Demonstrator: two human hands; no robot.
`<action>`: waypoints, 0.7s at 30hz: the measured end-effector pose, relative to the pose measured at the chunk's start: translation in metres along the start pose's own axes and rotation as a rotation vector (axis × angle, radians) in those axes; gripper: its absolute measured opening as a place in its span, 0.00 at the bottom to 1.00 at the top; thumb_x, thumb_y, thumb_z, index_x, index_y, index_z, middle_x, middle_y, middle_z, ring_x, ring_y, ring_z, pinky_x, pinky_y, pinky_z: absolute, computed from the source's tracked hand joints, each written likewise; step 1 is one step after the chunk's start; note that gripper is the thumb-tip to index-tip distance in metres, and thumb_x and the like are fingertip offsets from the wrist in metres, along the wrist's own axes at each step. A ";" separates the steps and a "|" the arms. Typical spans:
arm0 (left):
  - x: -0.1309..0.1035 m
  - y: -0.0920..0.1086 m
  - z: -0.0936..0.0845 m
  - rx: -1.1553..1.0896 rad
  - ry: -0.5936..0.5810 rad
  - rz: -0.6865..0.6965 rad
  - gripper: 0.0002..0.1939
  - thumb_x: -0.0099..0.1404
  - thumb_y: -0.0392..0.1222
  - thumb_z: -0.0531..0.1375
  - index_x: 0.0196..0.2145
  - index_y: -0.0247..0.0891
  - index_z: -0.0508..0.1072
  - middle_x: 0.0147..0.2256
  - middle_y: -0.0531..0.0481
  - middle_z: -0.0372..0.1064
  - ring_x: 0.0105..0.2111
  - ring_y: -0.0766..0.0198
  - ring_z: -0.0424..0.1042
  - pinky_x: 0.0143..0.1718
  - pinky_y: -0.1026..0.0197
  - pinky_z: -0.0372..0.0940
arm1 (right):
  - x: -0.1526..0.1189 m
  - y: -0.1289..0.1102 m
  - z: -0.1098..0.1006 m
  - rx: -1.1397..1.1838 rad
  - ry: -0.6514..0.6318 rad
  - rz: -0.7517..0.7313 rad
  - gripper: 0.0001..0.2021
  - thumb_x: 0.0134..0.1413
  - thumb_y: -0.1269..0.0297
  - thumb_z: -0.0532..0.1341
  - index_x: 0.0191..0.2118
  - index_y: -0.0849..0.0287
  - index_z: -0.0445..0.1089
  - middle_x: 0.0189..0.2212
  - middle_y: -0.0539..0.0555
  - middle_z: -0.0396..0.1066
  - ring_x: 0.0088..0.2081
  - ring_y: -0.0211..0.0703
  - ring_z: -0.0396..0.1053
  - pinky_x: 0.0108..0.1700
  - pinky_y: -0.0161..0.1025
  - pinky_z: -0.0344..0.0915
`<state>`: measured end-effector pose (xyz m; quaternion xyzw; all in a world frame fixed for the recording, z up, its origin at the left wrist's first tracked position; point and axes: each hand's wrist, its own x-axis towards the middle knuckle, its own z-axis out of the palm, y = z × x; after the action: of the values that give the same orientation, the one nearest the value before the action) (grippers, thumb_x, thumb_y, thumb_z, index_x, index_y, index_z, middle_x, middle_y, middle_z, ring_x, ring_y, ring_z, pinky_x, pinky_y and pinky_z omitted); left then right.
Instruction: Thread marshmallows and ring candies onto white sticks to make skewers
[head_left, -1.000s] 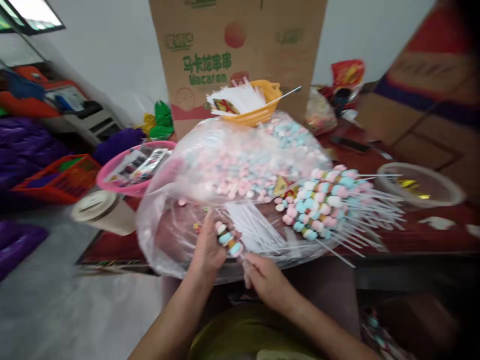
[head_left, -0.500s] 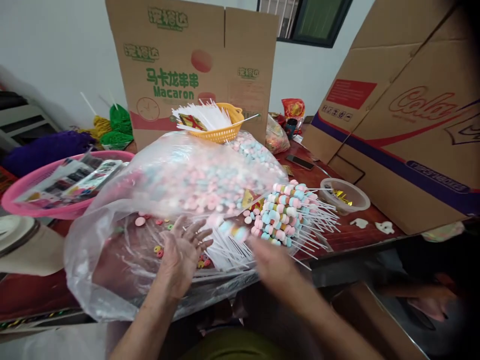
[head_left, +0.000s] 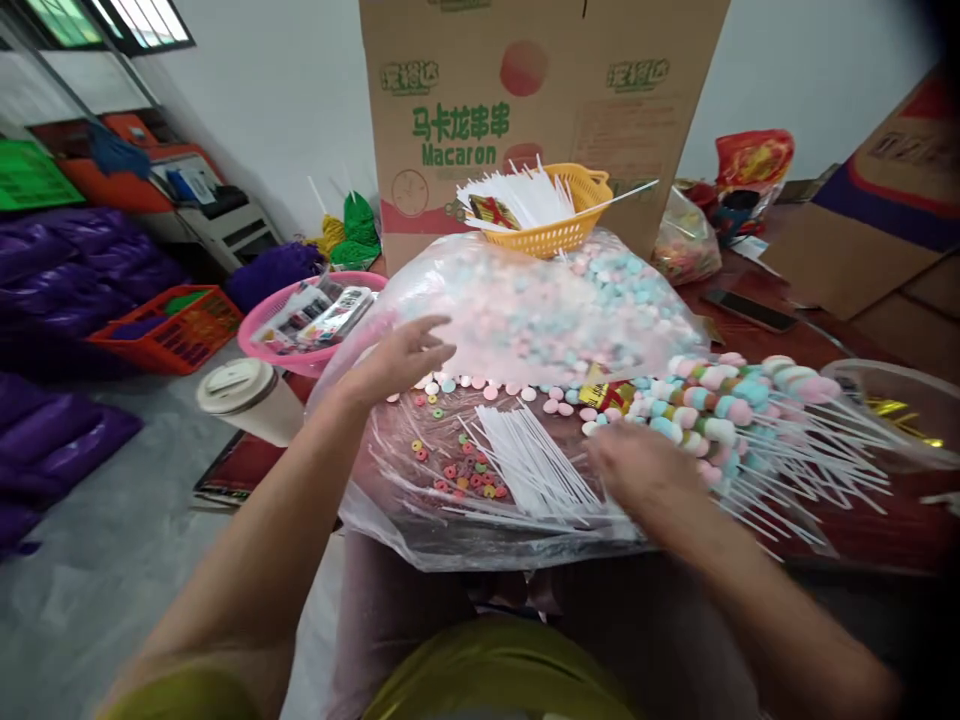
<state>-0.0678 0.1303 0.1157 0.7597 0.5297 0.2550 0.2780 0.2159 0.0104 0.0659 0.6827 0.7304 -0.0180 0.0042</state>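
Observation:
My left hand [head_left: 409,355] is at the left side of a clear plastic bag [head_left: 442,260] full of pink, blue and white marshmallows [head_left: 517,310]. Its fingers are stretched out and apart, and nothing shows in them. My right hand [head_left: 649,470] is smeared by motion, its fingertips mostly hidden. It is between a fan of loose white sticks [head_left: 529,460] and a pile of marshmallow skewers [head_left: 720,410]. Small ring-shaped candies [head_left: 469,470] lie on the plastic left of the loose sticks. A gold-and-red packet [head_left: 606,392] lies beside the pile.
A yellow basket [head_left: 551,240] of white sticks rests on the bag, before a tall cardboard box [head_left: 465,190]. To the left are a pink basket [head_left: 300,355] of packages and a lidded cup [head_left: 251,400]. At right are a phone [head_left: 750,310] and a clear bowl [head_left: 885,375].
The view has swung left. My left hand has gone from palm-up over the loose sticks to the bag's left side. The marshmallow skewer by my right hand no longer shows there.

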 end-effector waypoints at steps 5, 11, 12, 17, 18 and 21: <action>0.024 -0.011 -0.002 0.193 0.056 0.011 0.21 0.59 0.47 0.53 0.47 0.34 0.69 0.37 0.45 0.72 0.32 0.64 0.69 0.33 0.64 0.62 | 0.034 -0.046 0.063 0.078 -0.084 -0.062 0.12 0.54 0.74 0.47 0.35 0.62 0.67 0.37 0.61 0.69 0.39 0.46 0.66 0.35 0.38 0.56; 0.014 -0.044 0.040 0.627 -0.230 -0.029 0.11 0.55 0.39 0.56 0.35 0.36 0.75 0.36 0.43 0.72 0.38 0.57 0.69 0.40 0.60 0.61 | 0.035 -0.031 0.060 0.199 -0.100 -0.072 0.09 0.52 0.71 0.49 0.29 0.61 0.66 0.29 0.55 0.69 0.32 0.41 0.66 0.32 0.35 0.55; 0.017 -0.049 0.049 0.648 -0.202 -0.029 0.13 0.54 0.37 0.57 0.39 0.36 0.74 0.40 0.41 0.71 0.42 0.54 0.68 0.43 0.57 0.60 | 0.036 -0.031 0.055 0.215 -0.089 -0.080 0.10 0.52 0.71 0.49 0.29 0.61 0.66 0.29 0.55 0.69 0.32 0.40 0.65 0.33 0.35 0.55; 0.031 -0.056 0.080 0.697 -0.163 -0.048 0.16 0.57 0.36 0.56 0.44 0.38 0.71 0.40 0.41 0.70 0.44 0.53 0.66 0.46 0.54 0.59 | 0.069 -0.044 0.035 0.239 -0.005 -0.088 0.12 0.53 0.73 0.48 0.37 0.63 0.68 0.35 0.59 0.69 0.38 0.42 0.65 0.38 0.35 0.55; 0.030 -0.055 0.082 0.691 -0.168 -0.037 0.15 0.57 0.36 0.55 0.43 0.39 0.72 0.40 0.41 0.70 0.44 0.54 0.66 0.46 0.56 0.59 | 0.081 -0.047 0.033 0.241 0.001 -0.086 0.12 0.53 0.74 0.48 0.39 0.64 0.68 0.37 0.60 0.69 0.40 0.42 0.65 0.39 0.35 0.55; 0.018 -0.051 0.080 0.672 -0.169 0.004 0.17 0.56 0.37 0.57 0.45 0.42 0.71 0.44 0.45 0.68 0.46 0.56 0.65 0.45 0.58 0.60 | 0.115 -0.059 0.033 0.249 -0.021 -0.070 0.12 0.56 0.70 0.50 0.43 0.63 0.68 0.41 0.61 0.69 0.43 0.43 0.65 0.42 0.37 0.58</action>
<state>-0.0419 0.1495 0.0248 0.8283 0.5577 0.0031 0.0547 0.1488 0.1198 0.0301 0.6517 0.7460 -0.1159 -0.0734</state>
